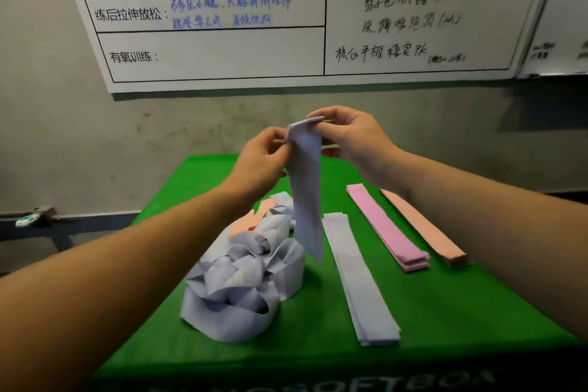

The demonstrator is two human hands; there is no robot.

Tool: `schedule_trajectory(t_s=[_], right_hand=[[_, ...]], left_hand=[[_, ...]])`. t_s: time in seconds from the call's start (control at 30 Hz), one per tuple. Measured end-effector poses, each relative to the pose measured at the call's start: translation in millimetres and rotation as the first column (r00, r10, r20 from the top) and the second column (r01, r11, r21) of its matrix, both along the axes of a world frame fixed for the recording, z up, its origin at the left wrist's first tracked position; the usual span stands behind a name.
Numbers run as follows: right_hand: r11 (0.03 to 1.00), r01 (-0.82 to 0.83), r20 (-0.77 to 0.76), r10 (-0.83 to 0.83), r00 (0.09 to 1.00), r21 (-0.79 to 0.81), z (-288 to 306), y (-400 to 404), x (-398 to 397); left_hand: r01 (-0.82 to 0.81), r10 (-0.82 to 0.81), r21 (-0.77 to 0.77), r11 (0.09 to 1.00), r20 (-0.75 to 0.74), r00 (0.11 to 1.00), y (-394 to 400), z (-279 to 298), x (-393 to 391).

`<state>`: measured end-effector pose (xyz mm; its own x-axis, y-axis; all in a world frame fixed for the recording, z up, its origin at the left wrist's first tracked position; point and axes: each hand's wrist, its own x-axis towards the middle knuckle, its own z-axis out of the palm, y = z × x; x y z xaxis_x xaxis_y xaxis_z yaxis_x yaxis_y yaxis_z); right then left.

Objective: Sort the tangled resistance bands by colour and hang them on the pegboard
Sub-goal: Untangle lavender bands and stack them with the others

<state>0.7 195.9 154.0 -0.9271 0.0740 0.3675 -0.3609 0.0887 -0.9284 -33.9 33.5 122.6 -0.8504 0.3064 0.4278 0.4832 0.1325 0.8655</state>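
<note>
Right now both hands lift one lavender band (307, 194) above the green worktop (445, 305): the left hand (264, 156) pinches its top edge from one side, and the right hand (350, 137) grips the folded top from the other, fingers (318, 129) curled over the crease. The band hangs flat and limp, its lower end dangling just above the tangled pile (245, 277) and beside the lavender stack (359, 277). To do this step well, I judge it best to let the strip hang fully free of the tangle, smooth it straight, then lay it squarely on the lavender stack so the edges line up. The bands look like thin, matte, stretchy loops pressed flat into long ribbons; those in the pile curl into soft loose folds, mostly lavender with a few peach pieces showing at the far side. Well apart to the right lie a pink stack (388, 229) and a peach stack (423, 229), each neat and slightly angled. No pegboard is visible; a whiteboard (222, 51) with handwriting hangs on the wall behind.
</note>
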Motion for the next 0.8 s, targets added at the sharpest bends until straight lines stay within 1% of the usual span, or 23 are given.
schedule_trajectory(t_s=[0.13, 0.3, 0.4, 0.5, 0.6, 0.67, 0.73, 0.8], right_hand=[[1.0, -0.014, -0.017, 0.014, 1.0, 0.016, 1, 3, 32], [1.0, 0.013, -0.023, -0.013, 1.0, -0.011, -14, 7, 60], [0.997, 0.051, 0.037, -0.053, 0.998, 0.051, -35, 12, 70], [0.994, -0.045, 0.172, 0.027, 0.985, 0.097, -57, 15, 85], [0.986, -0.148, 0.279, 0.121, 0.953, 0.077, -75, 19, 96], [0.979, -0.172, 0.289, 0.135, 0.948, 0.106, -86, 24, 100], [0.978, -0.132, 0.282, 0.083, 0.956, 0.159, -98, 28, 101], [0.99, -0.065, 0.278, 0.027, 0.96, 0.128, -109, 31, 104]], left_hand=[[0.1, -0.1, 0.042, 0.994, -0.007, 0.995, 5, 9, 35], [0.097, -0.103, 0.097, 0.991, 0.053, 0.993, 11, 10, 68], [0.135, -0.147, 0.115, 0.984, 0.103, 0.984, 18, 7, 80], [0.15, -0.168, 0.142, 0.978, 0.132, 0.977, 25, 6, 88], [0.121, -0.15, 0.166, 0.979, 0.174, 0.973, 32, 6, 85], [0.063, -0.107, 0.208, 0.976, 0.209, 0.972, 38, 7, 77], [0.001, -0.08, 0.289, 0.957, 0.26, 0.962, 44, 11, 66], [-0.042, -0.088, 0.382, 0.923, 0.316, 0.945, 51, 13, 53]])
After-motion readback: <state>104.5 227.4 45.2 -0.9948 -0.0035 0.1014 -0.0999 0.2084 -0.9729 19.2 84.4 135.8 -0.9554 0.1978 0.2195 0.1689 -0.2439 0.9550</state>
